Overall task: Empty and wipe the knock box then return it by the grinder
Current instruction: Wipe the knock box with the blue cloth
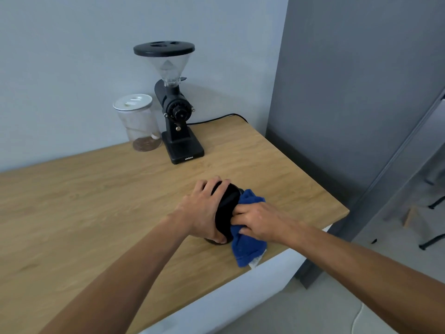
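gripping black knock box [226, 208], blue cloth [248, 249]

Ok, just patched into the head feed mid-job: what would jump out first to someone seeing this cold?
The two hands at the counter's near right: the left hand grips the black knock box, tipped on its side, while the right hand presses a blue cloth at its mouth. Behind them, by the wall, stands the black grinder with a clear lidded jar at its left.
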